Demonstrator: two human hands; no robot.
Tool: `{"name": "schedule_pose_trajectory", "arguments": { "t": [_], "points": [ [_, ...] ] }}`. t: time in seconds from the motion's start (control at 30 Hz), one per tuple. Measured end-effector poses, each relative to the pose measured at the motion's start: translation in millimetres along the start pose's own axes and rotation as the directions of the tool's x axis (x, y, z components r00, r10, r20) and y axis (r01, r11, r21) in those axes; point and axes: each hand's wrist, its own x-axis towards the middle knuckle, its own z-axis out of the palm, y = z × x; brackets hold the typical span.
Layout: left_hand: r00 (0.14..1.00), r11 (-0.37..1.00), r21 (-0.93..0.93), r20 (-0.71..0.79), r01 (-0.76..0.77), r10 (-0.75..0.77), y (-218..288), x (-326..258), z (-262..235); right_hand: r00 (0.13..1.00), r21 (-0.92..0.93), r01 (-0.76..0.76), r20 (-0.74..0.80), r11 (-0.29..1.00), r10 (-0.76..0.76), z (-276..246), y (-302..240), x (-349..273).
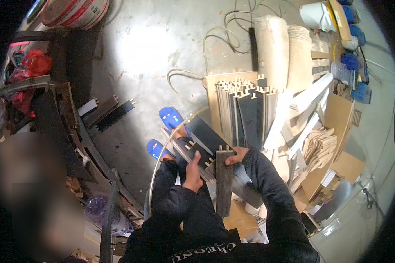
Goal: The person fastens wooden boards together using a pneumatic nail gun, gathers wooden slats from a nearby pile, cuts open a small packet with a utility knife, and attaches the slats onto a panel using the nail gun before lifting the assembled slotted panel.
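Note:
My right hand [238, 155] grips a grey wood-grain board [224, 188] near its upper end, thumb across its face. Short wooden dowels stick out of that end, and the board hangs upright in front of my lap. Closed on a short dark board [200, 151] with dowels at its ends, my left hand [192, 174] is just left of the grey board; its lower fingers are partly hidden. Beneath both hands, a long dark board [208, 131] slants across beside my legs. A pale hose [161, 151] curves past my feet in blue slippers [170, 117].
Many doweled boards [245, 111] stand bundled ahead on the right, beside wrapped rolls [271, 52]. Cardboard and offcuts [320, 151] pile up at right. Several loose boards [107, 113] lie on the floor at left. A blurred person [35, 193] is near the left edge, by a rack [94, 151].

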Motion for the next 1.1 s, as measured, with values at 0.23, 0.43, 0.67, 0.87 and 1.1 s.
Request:
{"name": "schedule_pose_trajectory", "arguments": {
  "t": [0.23,0.43,0.67,0.87,1.1],
  "points": [
    [0.995,0.972,0.221,-0.066,0.084,-0.071,-9.9,-21.7,1.6,0.987,0.386,0.130,-0.135,0.913,-0.084,34.9,41.1,-9.7],
    [0.985,0.870,0.463,-0.081,0.170,-0.149,-69.1,-25.0,-81.2,0.925,0.754,-0.319,0.117,0.574,0.361,135.8,99.8,-31.0],
    [0.984,0.943,0.329,-0.177,0.059,0.000,-117.9,-3.2,-46.5,0.975,0.604,0.087,-0.213,0.792,0.056,83.7,88.5,-53.6],
    [0.986,0.981,0.098,-0.041,0.167,-0.164,-167.5,-35.4,-21.6,0.973,0.588,0.199,-0.216,0.784,-0.085,73.5,147.8,-77.4],
    [0.987,0.928,0.339,0.091,-0.157,0.133,-179.2,-60.6,59.6,0.962,0.490,0.014,-0.245,0.872,0.122,12.6,160.1,-85.0]
  ]
}}
